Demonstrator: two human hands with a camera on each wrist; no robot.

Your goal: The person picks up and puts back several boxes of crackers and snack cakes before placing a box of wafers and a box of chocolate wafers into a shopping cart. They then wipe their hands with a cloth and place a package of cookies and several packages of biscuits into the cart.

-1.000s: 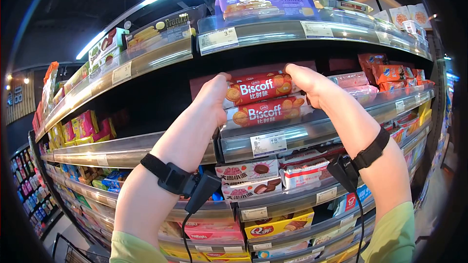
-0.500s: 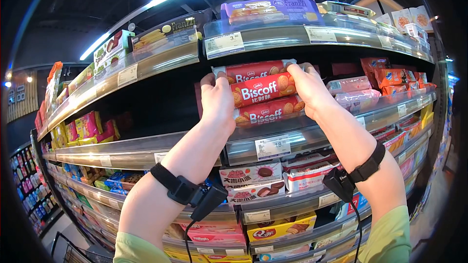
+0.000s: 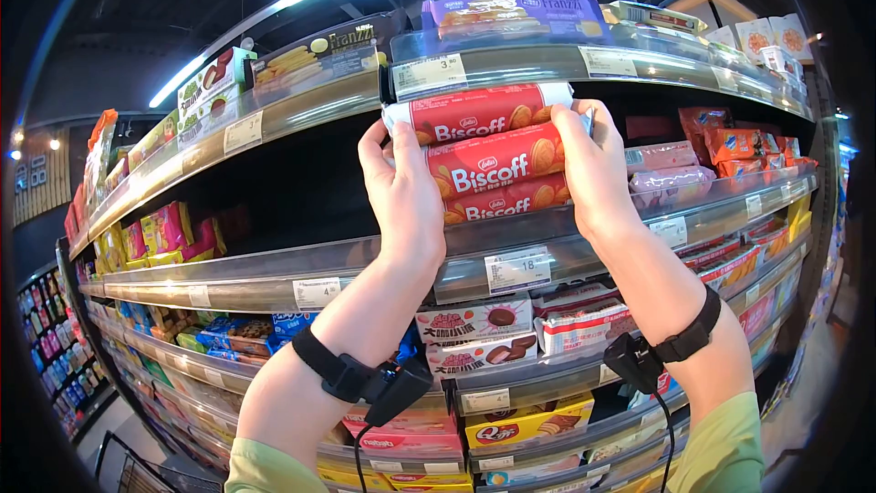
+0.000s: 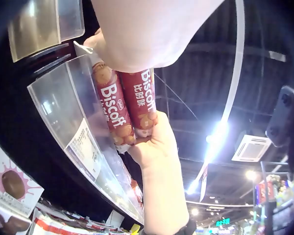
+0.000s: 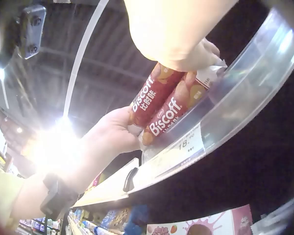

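Note:
Three red Biscoff biscuit packets show stacked at the shelf edge in the head view: an upper packet (image 3: 438, 113), a middle packet (image 3: 538, 160) and a lower packet (image 3: 538, 192). My left hand (image 3: 406, 196) grips the left ends of the packets, thumb upright along the front and fingers behind. At the opposite ends, my right hand (image 3: 595, 169) grips with its thumb in front and fingers curled round the back. Both wrist views show two packets held between the hands, close over the clear shelf lip (image 5: 220, 127).
A price label (image 3: 518, 270) hangs below the packets. Purple Franzzi boxes (image 3: 575, 23) stand on the shelf above, whose edge runs close over the hands. Pink packs (image 3: 673, 181) lie to the right, and boxed snacks (image 3: 484, 321) fill the shelf below.
Both hands have drawn the Biscoff packets up and out toward me. The upper packet, barely visible a second ago, now shows well above the middle one, and fingers have curled behind it.

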